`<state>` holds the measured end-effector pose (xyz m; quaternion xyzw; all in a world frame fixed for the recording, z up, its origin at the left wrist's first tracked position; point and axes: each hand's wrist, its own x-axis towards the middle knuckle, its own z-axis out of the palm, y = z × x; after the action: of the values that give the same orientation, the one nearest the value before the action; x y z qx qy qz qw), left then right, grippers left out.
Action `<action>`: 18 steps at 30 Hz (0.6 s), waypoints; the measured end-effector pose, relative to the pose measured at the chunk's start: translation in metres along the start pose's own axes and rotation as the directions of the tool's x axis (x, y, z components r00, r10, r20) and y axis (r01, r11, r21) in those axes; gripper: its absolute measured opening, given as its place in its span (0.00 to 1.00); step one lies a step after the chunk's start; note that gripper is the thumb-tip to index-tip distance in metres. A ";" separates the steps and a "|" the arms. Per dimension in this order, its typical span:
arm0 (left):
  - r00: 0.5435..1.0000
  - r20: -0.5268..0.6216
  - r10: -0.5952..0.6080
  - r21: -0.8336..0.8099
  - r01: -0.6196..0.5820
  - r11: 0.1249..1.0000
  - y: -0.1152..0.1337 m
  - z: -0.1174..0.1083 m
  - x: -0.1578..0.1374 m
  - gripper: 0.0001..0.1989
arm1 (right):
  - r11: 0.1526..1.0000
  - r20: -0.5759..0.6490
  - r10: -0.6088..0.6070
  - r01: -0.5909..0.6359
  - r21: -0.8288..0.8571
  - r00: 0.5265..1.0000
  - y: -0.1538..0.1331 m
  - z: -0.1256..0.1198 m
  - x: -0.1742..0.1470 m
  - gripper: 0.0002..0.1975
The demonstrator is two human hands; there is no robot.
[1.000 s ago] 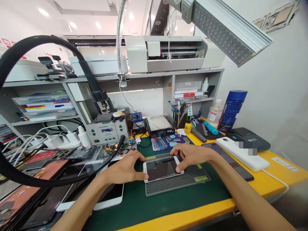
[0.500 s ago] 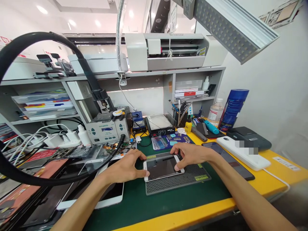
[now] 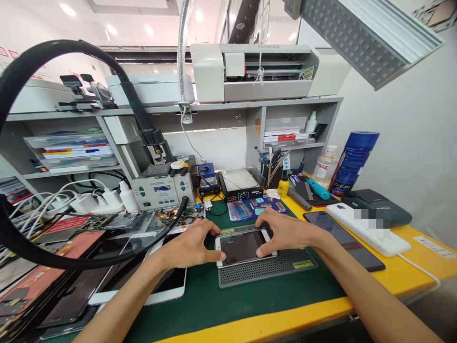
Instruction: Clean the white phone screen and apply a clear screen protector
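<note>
A white-framed smartphone (image 3: 239,247) lies screen up on a grey perforated mat (image 3: 264,275), which rests on the green work mat (image 3: 200,297). At the phone's left end, my left hand (image 3: 194,245) grips it, thumb on the lower left corner and fingers by the upper left edge. My right hand (image 3: 285,232) has the right end, its thumb pressing on the glass near the lower edge and its fingertips bent behind the far edge. The phone's underside is hidden.
A white tablet (image 3: 167,297) lies left beside stacked device parts. The black hose (image 3: 132,259) of a rework station (image 3: 160,190) arches over the left side. Behind stand a heating plate (image 3: 243,183) and a tool holder (image 3: 274,171). A dark phone (image 3: 342,238) and white power bank (image 3: 367,228) lie right.
The whole view has shifted slightly, so things sit a little farther right. Both hands keep their hold on the phone, with no clear change in grip.
</note>
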<state>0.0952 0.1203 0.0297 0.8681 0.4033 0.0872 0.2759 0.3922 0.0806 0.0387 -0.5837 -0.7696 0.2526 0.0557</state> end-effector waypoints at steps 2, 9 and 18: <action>1.000 0.001 0.000 -0.003 0.000 1.000 0.000 0.000 0.000 0.30 | 1.000 -0.014 -0.011 0.010 -0.009 1.000 -0.002 0.001 0.000 0.43; 1.000 -0.014 0.009 0.010 -0.009 1.000 -0.004 0.003 0.001 0.31 | 0.996 -0.114 -0.090 0.088 -0.029 0.989 -0.010 0.009 0.003 0.44; 1.000 -0.016 0.014 0.016 -0.014 1.000 -0.001 0.001 0.001 0.30 | 0.989 -0.156 -0.129 0.116 -0.094 0.979 -0.017 0.020 0.011 0.48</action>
<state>0.0954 0.1211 0.0276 0.8724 0.4000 0.0930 0.2650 0.3663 0.0815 0.0267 -0.5556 -0.8071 0.1677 0.1088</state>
